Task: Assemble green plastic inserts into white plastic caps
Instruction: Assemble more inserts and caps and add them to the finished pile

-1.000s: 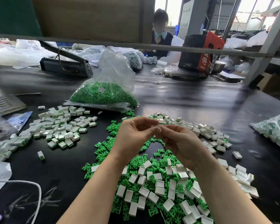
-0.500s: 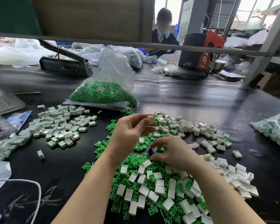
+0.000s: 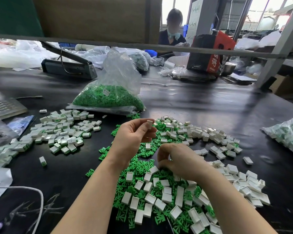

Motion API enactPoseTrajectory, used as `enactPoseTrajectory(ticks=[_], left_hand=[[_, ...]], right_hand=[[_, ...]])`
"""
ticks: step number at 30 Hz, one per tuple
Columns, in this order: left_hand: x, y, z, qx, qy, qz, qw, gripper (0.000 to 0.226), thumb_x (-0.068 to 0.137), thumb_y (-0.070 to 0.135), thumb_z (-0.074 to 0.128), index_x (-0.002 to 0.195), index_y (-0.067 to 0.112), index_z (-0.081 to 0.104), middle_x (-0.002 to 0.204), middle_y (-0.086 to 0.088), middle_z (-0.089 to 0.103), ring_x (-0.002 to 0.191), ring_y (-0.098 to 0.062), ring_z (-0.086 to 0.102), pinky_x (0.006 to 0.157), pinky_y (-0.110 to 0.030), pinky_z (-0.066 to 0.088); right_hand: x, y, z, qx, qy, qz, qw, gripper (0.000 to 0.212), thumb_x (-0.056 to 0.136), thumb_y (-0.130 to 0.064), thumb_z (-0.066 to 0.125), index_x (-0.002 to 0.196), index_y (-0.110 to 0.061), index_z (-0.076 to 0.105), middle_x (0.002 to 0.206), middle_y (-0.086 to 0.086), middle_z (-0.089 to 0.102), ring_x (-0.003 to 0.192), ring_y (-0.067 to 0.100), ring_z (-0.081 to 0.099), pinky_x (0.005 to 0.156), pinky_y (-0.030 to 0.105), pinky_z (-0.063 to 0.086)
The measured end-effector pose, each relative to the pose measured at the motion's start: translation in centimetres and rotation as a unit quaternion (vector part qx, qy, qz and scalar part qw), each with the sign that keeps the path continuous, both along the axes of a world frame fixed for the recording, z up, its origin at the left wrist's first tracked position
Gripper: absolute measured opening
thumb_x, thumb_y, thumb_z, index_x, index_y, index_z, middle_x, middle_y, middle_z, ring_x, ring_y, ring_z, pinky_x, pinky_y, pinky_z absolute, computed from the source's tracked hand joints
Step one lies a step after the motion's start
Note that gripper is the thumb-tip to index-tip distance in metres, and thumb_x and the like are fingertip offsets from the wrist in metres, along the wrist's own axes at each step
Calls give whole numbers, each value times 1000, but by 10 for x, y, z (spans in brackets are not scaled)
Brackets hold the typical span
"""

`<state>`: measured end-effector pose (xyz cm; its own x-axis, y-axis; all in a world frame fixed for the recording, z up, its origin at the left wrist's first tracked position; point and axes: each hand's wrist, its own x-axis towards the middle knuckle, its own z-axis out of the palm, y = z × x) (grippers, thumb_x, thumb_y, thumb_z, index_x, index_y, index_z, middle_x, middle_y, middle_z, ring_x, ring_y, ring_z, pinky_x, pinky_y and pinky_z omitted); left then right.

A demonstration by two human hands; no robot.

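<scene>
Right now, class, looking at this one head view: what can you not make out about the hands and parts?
- Right hand: its curled fingers hide whatever the fingertips touch in the pile.
- Cap pinched by the left hand: too small to tell whether an insert is inside.
- Right bag: cut off by the frame edge.
- Finished pile: its left end is cut off by the frame edge.

- A second ago your hands met above the pile; now they are apart.
- Your left hand [image 3: 134, 134] has lifted away, pinching a white cap [image 3: 149, 124] at its fingertips.
- Your right hand [image 3: 178, 159] has dropped onto the green inserts [image 3: 142, 164], fingers curled down among the loose pieces.
- What those fingers hold is hidden.
</scene>
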<state>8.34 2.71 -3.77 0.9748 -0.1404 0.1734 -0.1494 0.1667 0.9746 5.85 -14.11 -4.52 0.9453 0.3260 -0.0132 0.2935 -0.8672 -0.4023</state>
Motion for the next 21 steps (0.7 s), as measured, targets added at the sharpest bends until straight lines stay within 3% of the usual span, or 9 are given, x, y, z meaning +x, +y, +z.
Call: enactPoseTrajectory(ticks=[2,5,7,9,12,15,21], left_hand=[[0,0,0,2,1,-7,1000,14,95,15,58,100,15,71,85,-5,76,79,-16,72,69,-22,56],[-1,0,0,4,-3,-14,1000,14,95,14,58,105,12,69,86,-5,76,79,-15,72,69,-21,55],[-1,-1,0,-4,-2,-15,1000,14,95,13,59,107,10,65,86,-6,76,78,-16,72,68,-21,55],[-1,-2,1,-9,-1,-12,1000,12,94,12,60,105,7,62,85,-8,76,77,-17,73,67,-20,55],[-2,-4,1,18,-8,-16,1000,9,94,12,62,101,7,62,85,-8,76,79,-19,73,71,-24,57],[-5,-7,4,45,-17,-26,998,9,92,13,64,98,7,64,85,-8,76,77,-16,73,69,-21,56],[-10,-10,7,53,-16,-40,998,10,91,5,65,98,-1,67,81,-10,74,70,-9,71,62,-14,52]], right_hand=[[0,-2,0,21,-9,-28,999,21,88,-20,68,77,-34,57,80,-16,59,74,-2,53,61,16,40],[0,-5,1,166,-26,-85,982,10,88,-17,71,92,-26,71,86,-13,69,76,-1,63,71,15,52],[0,-7,4,302,-41,-111,946,12,86,-13,73,97,-19,75,87,-9,74,77,1,69,73,14,54],[0,-8,8,419,-48,-123,898,12,86,-8,72,93,-17,76,82,-6,76,73,0,69,66,11,51],[1,-6,9,527,-42,-143,837,10,85,-7,72,90,-15,76,81,-3,76,68,0,66,59,12,48],[2,-4,11,574,-50,-150,804,6,85,-10,72,88,-15,75,76,0,74,64,5,62,56,18,47],[-1,1,12,582,-97,-136,796,3,86,-9,72,85,-12,73,66,-6,69,55,1,57,53,15,45]])
